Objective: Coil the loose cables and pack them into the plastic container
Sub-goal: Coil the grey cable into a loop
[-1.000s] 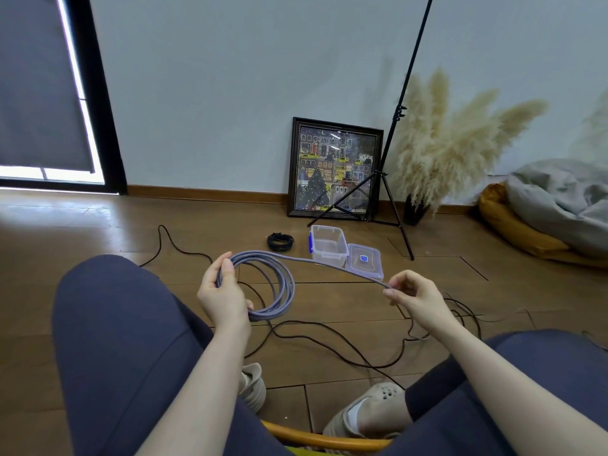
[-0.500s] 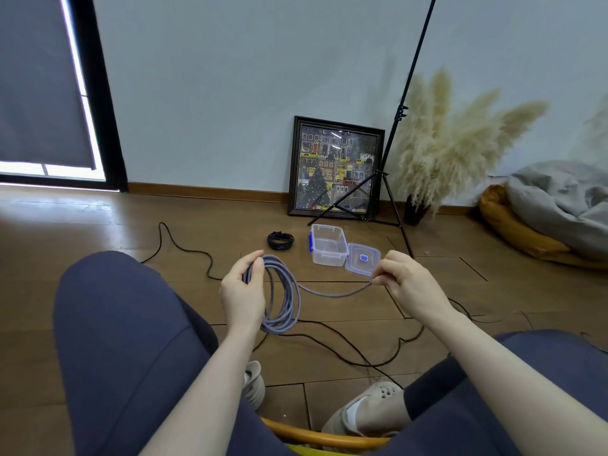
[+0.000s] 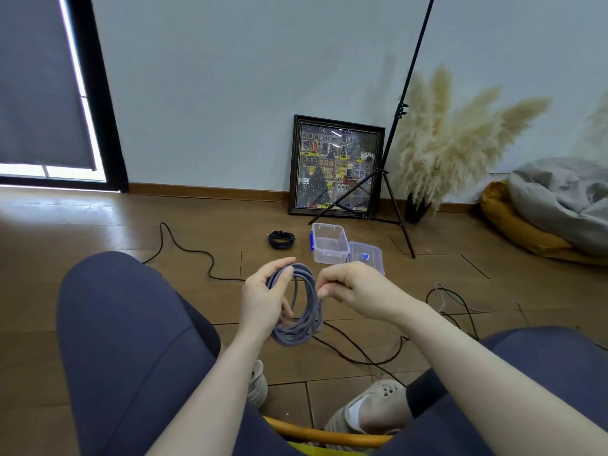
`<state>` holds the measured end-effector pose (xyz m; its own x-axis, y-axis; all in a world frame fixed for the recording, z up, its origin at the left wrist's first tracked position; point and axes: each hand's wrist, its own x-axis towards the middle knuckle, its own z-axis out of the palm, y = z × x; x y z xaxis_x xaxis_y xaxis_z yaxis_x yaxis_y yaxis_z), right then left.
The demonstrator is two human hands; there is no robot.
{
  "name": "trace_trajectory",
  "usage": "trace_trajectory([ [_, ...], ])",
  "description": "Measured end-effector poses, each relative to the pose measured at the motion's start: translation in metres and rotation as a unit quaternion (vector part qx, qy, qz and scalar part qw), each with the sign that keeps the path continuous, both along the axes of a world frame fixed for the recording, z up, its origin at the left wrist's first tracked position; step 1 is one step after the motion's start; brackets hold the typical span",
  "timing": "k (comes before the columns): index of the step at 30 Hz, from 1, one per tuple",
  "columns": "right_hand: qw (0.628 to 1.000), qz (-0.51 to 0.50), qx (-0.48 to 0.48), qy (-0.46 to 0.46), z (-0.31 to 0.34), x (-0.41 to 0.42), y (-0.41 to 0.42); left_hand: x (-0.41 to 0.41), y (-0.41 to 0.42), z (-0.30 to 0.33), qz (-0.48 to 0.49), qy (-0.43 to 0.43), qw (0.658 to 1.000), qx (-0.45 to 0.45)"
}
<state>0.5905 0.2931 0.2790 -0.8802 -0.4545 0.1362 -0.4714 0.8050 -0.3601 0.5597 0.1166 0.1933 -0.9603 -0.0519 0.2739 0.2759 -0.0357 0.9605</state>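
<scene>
Loose thin black cable [image 3: 184, 248] sprawled on wooden floor far left, uncoiled; left hand [image 3: 263, 296] curled round grey-purple rope-like cable coil [image 3: 301, 307], held above floor between knees. Right hand [image 3: 348, 286] pinching coil's last stretch at right edge, winding nearly done. Small black coiled cable [image 3: 281, 240] beside empty clear plastic container [image 3: 330, 246], nothing packed; more black cable [image 3: 457, 302] right, uncoiled.

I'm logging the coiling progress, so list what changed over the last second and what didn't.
The right hand moved left, from well apart to right beside the grey cable coil, feeding the straight run in as another loop. The left hand kept its grip on the coil, turning it more edge-on. The plastic container, its lid, the small black coil and the loose black cables stayed put on the floor.
</scene>
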Motion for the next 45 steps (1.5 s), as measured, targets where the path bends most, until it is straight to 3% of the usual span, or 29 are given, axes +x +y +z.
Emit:
trace_trajectory([
  [4, 0.999, -0.023, -0.008, 0.033, 0.003, -0.001, -0.009, -0.001, 0.000, 0.002, 0.055, 0.034, 0.997, -0.050],
  [8, 1.000, -0.010, 0.005, -0.005, 0.002, 0.001, -0.010, -0.002, -0.002, 0.001, 0.086, 0.031, 0.994, -0.053],
  [17, 0.999, -0.005, -0.029, -0.035, -0.017, -0.006, -0.033, 0.004, 0.009, -0.001, -0.022, -0.032, 0.999, 0.029],
  [23, 0.988, -0.044, -0.143, -0.033, -0.023, -0.010, -0.035, 0.006, 0.009, 0.000, -0.094, -0.112, 0.981, 0.124],
  [32, 0.933, -0.008, -0.308, -0.188, -0.013, -0.002, 0.002, -0.001, -0.001, 0.004, -0.066, -0.071, 0.985, 0.143],
  [38, 0.966, -0.093, -0.234, -0.053, -0.023, -0.012, -0.006, 0.007, 0.003, 0.008, -0.206, -0.103, 0.961, 0.153],
  [42, 0.962, -0.126, -0.227, 0.084, -0.029, -0.017, -0.005, 0.008, -0.001, 0.011, -0.287, -0.096, 0.937, 0.172],
  [45, 0.960, -0.147, -0.238, 0.006, -0.027, -0.016, 0.002, 0.008, -0.003, 0.011, -0.331, -0.089, 0.915, 0.215],
])
